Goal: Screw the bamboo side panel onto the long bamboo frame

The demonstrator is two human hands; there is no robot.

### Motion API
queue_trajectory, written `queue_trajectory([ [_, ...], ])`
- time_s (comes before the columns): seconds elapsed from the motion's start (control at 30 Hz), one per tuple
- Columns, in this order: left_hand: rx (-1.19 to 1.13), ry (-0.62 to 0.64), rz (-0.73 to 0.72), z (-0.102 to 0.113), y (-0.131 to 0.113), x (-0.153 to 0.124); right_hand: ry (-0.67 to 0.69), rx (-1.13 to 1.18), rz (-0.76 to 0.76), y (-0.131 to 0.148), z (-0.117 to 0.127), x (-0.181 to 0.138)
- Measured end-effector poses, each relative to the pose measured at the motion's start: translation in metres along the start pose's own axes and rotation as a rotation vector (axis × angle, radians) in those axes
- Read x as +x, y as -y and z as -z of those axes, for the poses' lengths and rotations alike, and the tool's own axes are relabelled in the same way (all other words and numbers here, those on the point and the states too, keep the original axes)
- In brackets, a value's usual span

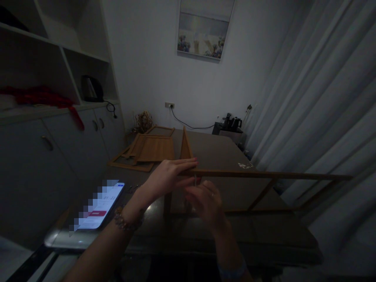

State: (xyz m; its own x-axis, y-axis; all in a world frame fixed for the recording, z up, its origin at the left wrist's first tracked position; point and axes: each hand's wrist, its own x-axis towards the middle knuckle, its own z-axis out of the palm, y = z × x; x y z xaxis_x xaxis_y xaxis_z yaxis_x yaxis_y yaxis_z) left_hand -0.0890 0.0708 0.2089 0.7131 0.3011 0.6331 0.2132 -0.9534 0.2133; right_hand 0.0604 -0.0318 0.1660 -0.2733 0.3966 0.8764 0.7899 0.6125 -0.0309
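A long wooden frame point(241, 173) stands on its edge across the table, reaching far to the right. My left hand point(164, 178) is closed around the left end of its top rail, with fingers above and below the wood. Just under that rail, the fingers of my right hand point(207, 201) are pinched on a thin pale rod point(195, 180), too small and dim to identify. Behind my left fingers a narrow wooden panel point(185, 145) stands upright, meeting the frame near its left end. The lower part of this joint is partly hidden by my hands.
Flat wooden panels point(154, 148) lie on the table point(211, 150) at the back left. A lit phone point(102, 207) rests near the left edge, beside small dark hardware point(133, 188). White scraps point(245, 165) lie at the right. Curtains point(331, 78) hang beyond the frame's right end.
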Motion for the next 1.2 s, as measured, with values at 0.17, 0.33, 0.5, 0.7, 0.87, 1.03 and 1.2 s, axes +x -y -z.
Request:
queue_trajectory([
  [0.17, -0.009, -0.007, -0.005, 0.000, -0.001, 0.000, -0.117, -0.110, -0.038, 0.006, 0.002, 0.004],
  [0.33, -0.014, -0.003, -0.004, -0.001, 0.001, 0.001, -0.108, -0.048, -0.030, 0.006, 0.002, 0.003],
  [0.5, -0.020, -0.007, -0.023, -0.001, 0.002, 0.000, -0.117, -0.074, 0.002, 0.005, -0.001, 0.007],
  [0.7, -0.007, -0.015, -0.011, 0.001, -0.002, 0.000, -0.228, -0.027, -0.105, 0.008, 0.000, 0.007],
  [0.87, 0.008, -0.041, -0.018, 0.000, -0.002, 0.001, -0.270, 0.130, -0.295, 0.011, 0.005, -0.004],
  [1.03, 0.026, -0.030, -0.007, 0.000, -0.003, 0.001, -0.222, 0.087, -0.210, 0.010, 0.012, -0.009],
  [1.2, 0.015, -0.032, -0.010, 0.000, -0.002, 0.000, -0.213, -0.141, -0.206, 0.010, 0.021, -0.005],
])
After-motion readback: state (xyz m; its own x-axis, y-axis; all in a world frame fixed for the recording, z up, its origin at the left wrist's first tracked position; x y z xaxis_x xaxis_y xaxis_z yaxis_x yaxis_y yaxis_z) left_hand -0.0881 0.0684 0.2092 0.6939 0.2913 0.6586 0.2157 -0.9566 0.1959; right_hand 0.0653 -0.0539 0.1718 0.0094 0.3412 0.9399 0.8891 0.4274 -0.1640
